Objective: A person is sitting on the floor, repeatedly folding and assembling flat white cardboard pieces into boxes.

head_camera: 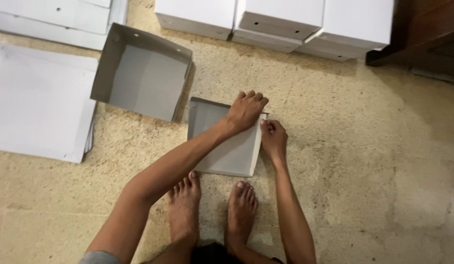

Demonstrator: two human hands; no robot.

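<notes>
Cardboard tray (227, 151) lies under left hand (245, 111); right hand (274, 138) pinches its corner.

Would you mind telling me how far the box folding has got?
Done: folded boxes stacked at the top, one open tray beside. In hand: left hand presses the half-folded box while right hand works its corner. Left: flat sheets unfolded.

Soft, even indoor light; faint shadows fall under the arms; the top right corner is dark; focus is sharp.
</notes>
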